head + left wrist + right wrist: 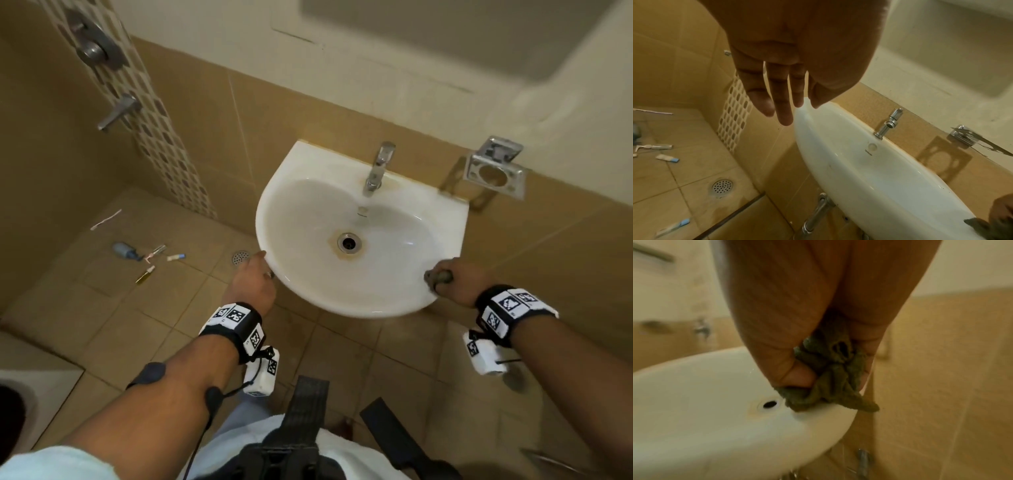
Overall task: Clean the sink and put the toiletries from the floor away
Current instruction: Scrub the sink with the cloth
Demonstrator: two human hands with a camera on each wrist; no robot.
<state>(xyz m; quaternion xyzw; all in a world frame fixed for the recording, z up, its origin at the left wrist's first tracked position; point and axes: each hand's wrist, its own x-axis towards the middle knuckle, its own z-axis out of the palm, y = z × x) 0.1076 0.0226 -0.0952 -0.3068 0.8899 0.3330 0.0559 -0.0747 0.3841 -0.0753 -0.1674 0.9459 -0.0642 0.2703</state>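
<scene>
Sink: the white wall basin sits below a chrome tap; brownish staining shows round the drain and at the tap's base.
Floor: tan tiles left of the basin, with a round floor drain near the basin's left edge.
Wall holder: an empty chrome bracket is fixed to the wall just right of the basin.
Right hand: the right hand grips a bunched dark cloth, fingers curled round it, and holds it against the basin's front right rim.
Left hand: the left hand hangs beside the basin's left rim, fingers straight and slightly spread, holding nothing.
Toiletries: a blue bottle, small tubes, a small yellowish vial and a toothbrush lie scattered on the floor, well apart from both hands.
Step in hand: apparently wiping the sink, at the rim.
Next move: it likely calls for firm strokes toward the drain stains and the tap base, before bending to collect the floor items.
</scene>
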